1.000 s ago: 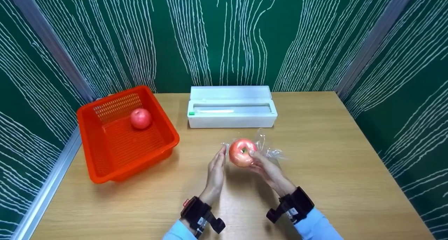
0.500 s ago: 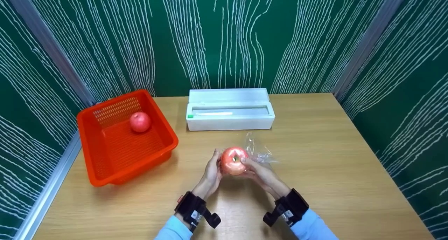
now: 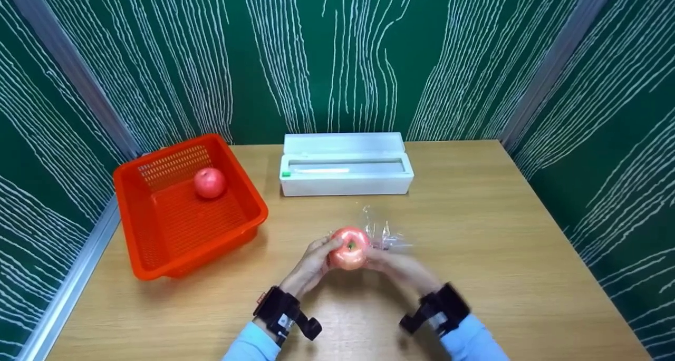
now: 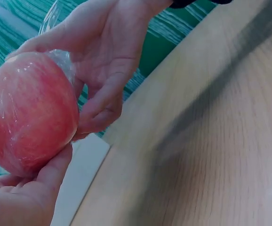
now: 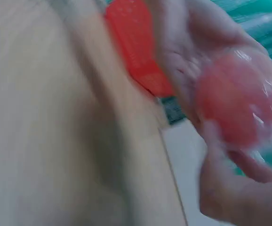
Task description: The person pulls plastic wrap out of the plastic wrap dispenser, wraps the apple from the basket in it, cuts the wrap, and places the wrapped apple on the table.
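Observation:
A red apple (image 3: pixel 349 249) covered in clear plastic wrap is held between both hands above the table. My left hand (image 3: pixel 312 266) grips its left side, thumb on top near the stem. On the other side, my right hand (image 3: pixel 401 269), blurred in the head view, holds the apple with its fingers and thumb. Loose plastic wrap (image 3: pixel 387 240) sticks out behind the right hand. Close up in the left wrist view, the apple (image 4: pixel 30 113) shows creased, shiny film over its skin. Blur softens the apple (image 5: pixel 242 99) in the right wrist view.
An orange-red plastic basket (image 3: pixel 195 261) stands at the left of the wooden table (image 3: pixel 501 255), with another apple (image 3: pixel 210 183) inside. At the back middle lies a long white box (image 3: pixel 345 186) with its lid up. Green walls with white streaks enclose the table.
The apple has come nearer to me and slightly left. My left hand, first flat beside it, has taken hold with its thumb on top; the right thumb has left the top.

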The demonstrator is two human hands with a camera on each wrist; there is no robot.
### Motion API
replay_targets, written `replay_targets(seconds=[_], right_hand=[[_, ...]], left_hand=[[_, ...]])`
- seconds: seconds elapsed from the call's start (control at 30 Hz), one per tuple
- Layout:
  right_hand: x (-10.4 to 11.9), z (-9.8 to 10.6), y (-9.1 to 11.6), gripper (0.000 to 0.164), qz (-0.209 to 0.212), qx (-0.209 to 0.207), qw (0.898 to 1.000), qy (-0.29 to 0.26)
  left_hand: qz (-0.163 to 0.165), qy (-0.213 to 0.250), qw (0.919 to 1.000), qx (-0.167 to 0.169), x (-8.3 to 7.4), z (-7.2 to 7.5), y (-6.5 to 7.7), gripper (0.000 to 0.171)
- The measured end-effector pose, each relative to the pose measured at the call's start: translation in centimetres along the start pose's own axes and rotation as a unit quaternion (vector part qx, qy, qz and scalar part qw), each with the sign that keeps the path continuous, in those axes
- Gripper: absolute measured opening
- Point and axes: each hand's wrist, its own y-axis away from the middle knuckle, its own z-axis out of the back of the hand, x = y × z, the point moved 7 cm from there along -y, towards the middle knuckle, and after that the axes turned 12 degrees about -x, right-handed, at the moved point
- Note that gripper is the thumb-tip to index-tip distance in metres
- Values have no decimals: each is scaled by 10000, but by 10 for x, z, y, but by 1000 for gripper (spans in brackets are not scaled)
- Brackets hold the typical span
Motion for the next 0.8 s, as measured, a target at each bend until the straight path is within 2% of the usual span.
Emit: replay_targets(seconds=[0.07,0.13,0.17,0.23,0.27,0.33,0.43,0.5,0.63,0.73,0.8], right_hand=[[7,15,4,54,-155,432,9985,-300],[15,32,4,58,-458,340,9956,-738],[23,34,6,61,-810,53,9939,-750],[23,42,-1,67,-1478,-793,9836,-666],[22,44,-6,67,-1561,-1078,9811,-377],[18,44,-14,55,-1751,-1604,9713,163],[13,48,-19,31,-1662,-2146,9586,856],[14,54,-15,24,-1558,-2491,9522,840],[15,66,-7,23,-1435,-2918,9440,565],[17,64,-6,31,-1293,-2782,9509,403],[20,60,-7,45,-1088,-2549,9604,293]], left_hand=[[10,18,10000,2,1,6,0,63],[44,-17,10000,59,4,11,1,61],[59,-79,9999,136,5,13,2,61],[70,-191,9992,335,7,15,4,61],[68,-224,9988,433,8,14,5,61],[74,-296,9977,604,9,13,7,64],[94,-351,9976,591,11,15,10,64],[148,-241,9990,334,11,21,11,59],[98,8,9998,-144,6,32,10,43],[72,62,9994,-325,1,36,7,44],[94,33,9990,-433,0,39,6,49]])
